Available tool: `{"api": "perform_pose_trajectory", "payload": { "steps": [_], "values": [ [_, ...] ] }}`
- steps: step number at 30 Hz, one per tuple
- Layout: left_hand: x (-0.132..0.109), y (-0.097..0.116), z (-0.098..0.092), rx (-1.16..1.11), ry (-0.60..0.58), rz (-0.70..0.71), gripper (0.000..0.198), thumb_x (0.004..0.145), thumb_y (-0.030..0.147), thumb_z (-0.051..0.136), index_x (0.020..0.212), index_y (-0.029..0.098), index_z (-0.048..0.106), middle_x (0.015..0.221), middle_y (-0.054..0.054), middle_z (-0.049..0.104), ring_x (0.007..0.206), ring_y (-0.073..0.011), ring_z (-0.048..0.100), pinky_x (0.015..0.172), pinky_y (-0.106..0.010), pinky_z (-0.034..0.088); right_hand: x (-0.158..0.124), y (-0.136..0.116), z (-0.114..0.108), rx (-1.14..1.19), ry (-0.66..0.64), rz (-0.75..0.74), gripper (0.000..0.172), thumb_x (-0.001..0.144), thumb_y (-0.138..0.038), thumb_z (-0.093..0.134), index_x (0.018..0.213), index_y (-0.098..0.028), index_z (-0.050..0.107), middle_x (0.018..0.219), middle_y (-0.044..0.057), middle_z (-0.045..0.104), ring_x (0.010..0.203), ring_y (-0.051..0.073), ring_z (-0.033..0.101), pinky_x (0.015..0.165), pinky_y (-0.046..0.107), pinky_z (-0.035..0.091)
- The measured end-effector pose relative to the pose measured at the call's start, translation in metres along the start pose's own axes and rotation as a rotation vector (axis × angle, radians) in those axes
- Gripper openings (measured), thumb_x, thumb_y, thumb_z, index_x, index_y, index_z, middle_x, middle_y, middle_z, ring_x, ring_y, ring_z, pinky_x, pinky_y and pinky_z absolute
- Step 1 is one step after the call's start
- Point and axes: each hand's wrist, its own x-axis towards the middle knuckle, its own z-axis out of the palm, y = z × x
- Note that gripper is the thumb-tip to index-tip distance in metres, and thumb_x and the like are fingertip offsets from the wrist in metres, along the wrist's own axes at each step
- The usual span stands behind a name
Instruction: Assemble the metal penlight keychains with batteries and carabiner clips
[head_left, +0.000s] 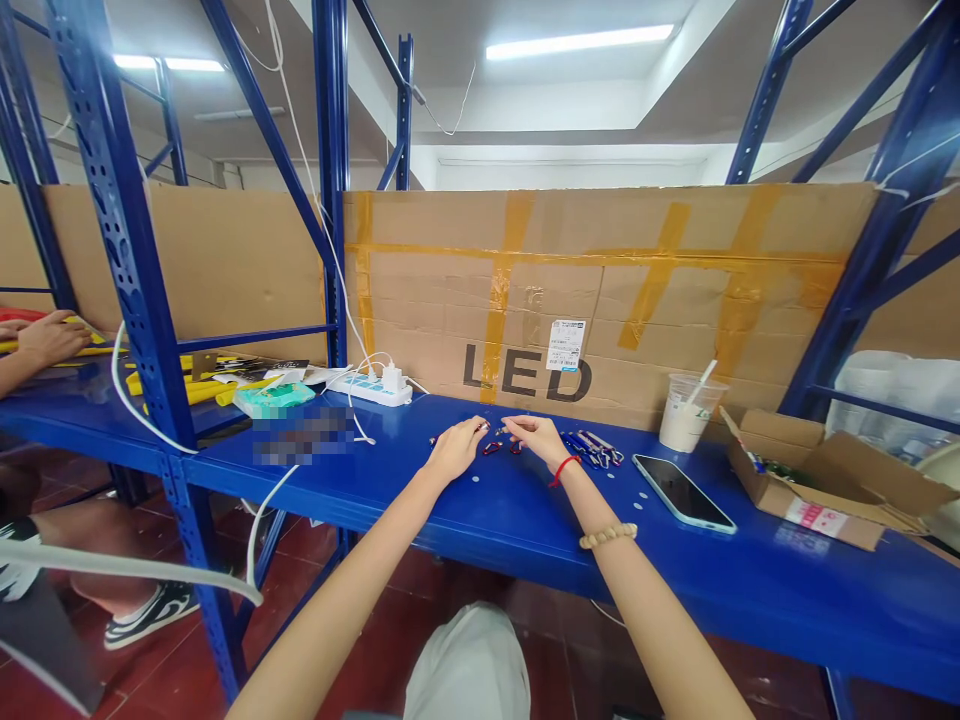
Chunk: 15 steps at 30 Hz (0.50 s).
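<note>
My left hand (457, 447) and my right hand (537, 437) rest close together on the blue shelf top (525, 520), fingers curled in a pinch. Each seems to hold a small red piece, too small to name. More small red pieces (501, 447) lie between the hands. Just right of my right hand lies a cluster of small keychain-like parts (596, 447) in blue, red and silver. A few tiny round discs (475, 479) lie on the shelf near my left wrist.
A phone (682, 491) lies face up right of my hands, a plastic cup with straw (688, 412) behind it, an open cardboard box (817, 475) farther right. A white power strip (371, 388) and tissue pack (274, 399) sit at left. Another person's hand (49, 337) works far left.
</note>
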Motion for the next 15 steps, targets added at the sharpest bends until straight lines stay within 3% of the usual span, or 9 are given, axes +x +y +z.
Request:
{"api": "perform_pose_trajectory", "payload": {
  "steps": [4,9,15],
  "values": [
    [-0.002,0.004,-0.002,0.026,-0.007,-0.096,0.025,0.093,0.029,0.029,0.099,0.024,0.052,0.100,-0.003,0.065,0.096,-0.0188,0.061,0.077,-0.028,0.045,0.002,0.010,0.000,-0.084,0.014,-0.026,0.025,0.067,-0.033,0.067,0.083,-0.014,0.071,0.080,0.008,0.071,0.062,0.015,0.064,0.056,0.025,0.051],
    [-0.002,0.003,0.000,0.068,-0.019,-0.213,0.019,0.091,0.029,0.033,0.102,0.023,0.048,0.091,-0.005,0.066,0.090,-0.0222,0.062,0.073,-0.032,0.046,0.000,0.017,-0.001,-0.437,-0.064,-0.187,0.020,0.068,-0.033,0.066,0.078,-0.017,0.073,0.079,0.006,0.072,0.068,0.018,0.066,0.068,0.029,0.051],
    [0.000,0.003,0.000,-0.026,0.026,-0.109,0.014,0.090,0.027,0.036,0.099,0.024,0.045,0.091,-0.002,0.063,0.088,-0.0189,0.061,0.074,-0.029,0.045,0.000,0.019,0.000,-0.616,-0.243,-0.225,0.021,0.066,-0.034,0.068,0.080,-0.019,0.074,0.075,0.004,0.072,0.069,0.018,0.065,0.063,0.026,0.050]
  ]
}}
